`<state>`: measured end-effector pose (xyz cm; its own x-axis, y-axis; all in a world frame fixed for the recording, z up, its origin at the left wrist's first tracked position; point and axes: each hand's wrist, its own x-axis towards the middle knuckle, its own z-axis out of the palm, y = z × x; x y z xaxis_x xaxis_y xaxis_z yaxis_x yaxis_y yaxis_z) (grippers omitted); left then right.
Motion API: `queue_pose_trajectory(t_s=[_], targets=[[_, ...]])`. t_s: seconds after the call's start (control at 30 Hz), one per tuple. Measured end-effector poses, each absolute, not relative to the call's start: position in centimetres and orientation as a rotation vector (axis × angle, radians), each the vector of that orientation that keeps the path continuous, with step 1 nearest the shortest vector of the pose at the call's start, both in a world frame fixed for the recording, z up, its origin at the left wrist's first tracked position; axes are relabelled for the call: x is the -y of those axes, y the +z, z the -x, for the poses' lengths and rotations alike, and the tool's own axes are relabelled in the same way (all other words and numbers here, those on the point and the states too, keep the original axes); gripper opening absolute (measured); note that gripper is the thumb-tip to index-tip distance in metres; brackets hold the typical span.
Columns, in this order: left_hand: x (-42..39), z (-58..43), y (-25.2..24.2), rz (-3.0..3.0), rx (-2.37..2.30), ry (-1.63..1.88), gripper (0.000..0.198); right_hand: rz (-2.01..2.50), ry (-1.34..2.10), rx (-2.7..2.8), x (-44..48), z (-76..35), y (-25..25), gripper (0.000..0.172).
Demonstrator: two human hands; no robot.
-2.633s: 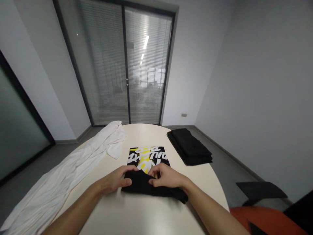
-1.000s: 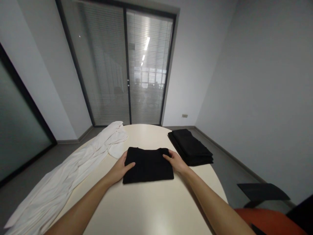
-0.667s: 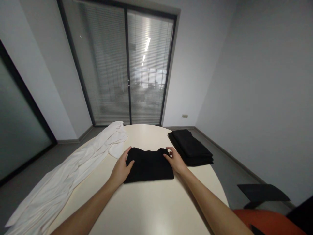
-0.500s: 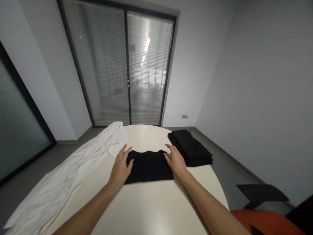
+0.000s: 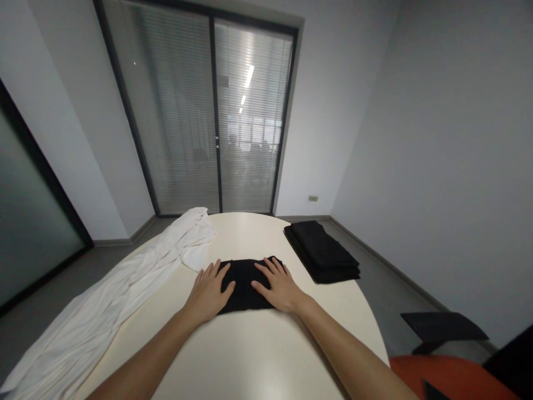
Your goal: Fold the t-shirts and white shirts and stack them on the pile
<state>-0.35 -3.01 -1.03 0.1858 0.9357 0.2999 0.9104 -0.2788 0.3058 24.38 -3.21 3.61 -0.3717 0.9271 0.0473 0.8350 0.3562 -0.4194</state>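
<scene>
1 cam, head-worn, looking forward and down over the table from its near side. Left hand and right hand are close, below frame center; blind-covered glass partition well beyond, up top. Wide framing: right wall takes most of the upper right, chair cut off by the bottom edge.

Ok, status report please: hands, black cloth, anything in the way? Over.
Left hand and right hand: grip open, spread over folded black cloth. Cloth lies on table. White fabric left, black folded stack right, both apart from it.
</scene>
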Motion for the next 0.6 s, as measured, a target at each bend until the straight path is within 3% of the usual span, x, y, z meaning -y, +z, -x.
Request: queue_pose_trajectory(t_s=[0.23,0.53,0.6], targets=[[1.9,1.1,-1.1,-2.296,-1.891,0.803,0.05,1.502,0.486,2.374,3.0,-25.3,4.0,0.07],[1.0,1.9,-0.8,-1.947,-1.521,1.259,0.034,1.111,0.558,2.649,4.5,-26.0,6.0,0.097],[1.1,1.7,-0.3,-1.791,-1.408,1.292,0.032,1.083,0.563,2.615,4.1,-26.1,5.6,0.083]])
